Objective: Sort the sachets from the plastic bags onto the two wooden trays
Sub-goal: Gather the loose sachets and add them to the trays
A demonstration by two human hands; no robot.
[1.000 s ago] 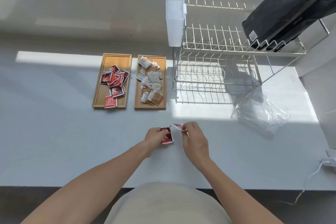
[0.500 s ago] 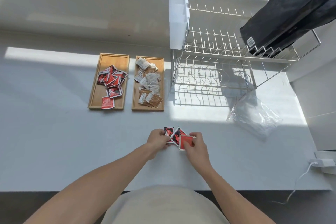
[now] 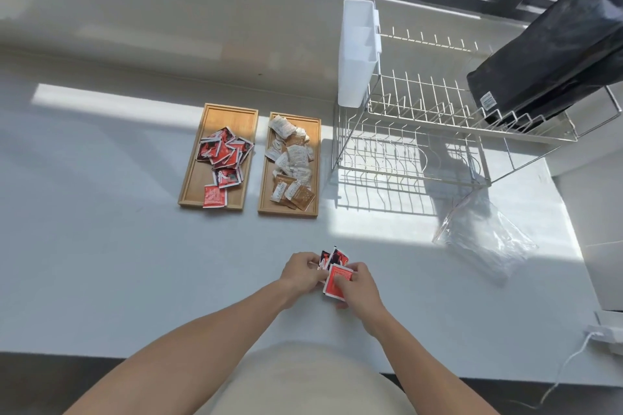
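Low over the counter's near middle, my left hand (image 3: pixel 301 268) and my right hand (image 3: pixel 358 286) hold a small bunch of red sachets (image 3: pixel 334 271) between them, fanned out. The left wooden tray (image 3: pixel 222 115) carries a heap of red sachets (image 3: pixel 223 156). Beside it, the right wooden tray (image 3: pixel 315 165) holds white and brown sachets (image 3: pixel 291 163). An empty-looking clear plastic bag (image 3: pixel 485 237) lies crumpled on the counter to the right.
A white wire dish rack (image 3: pixel 421 131) with a white plastic caddy (image 3: pixel 359 50) stands right of the trays. A black bag (image 3: pixel 553 57) leans on the rack. A white charger and cable (image 3: pixel 603 339) lie at the right edge. The counter's front edge runs just below my forearms.
My hands have come together and the red sachets are now gathered into a fanned bunch between them. The view has shifted a little upward, showing the window.
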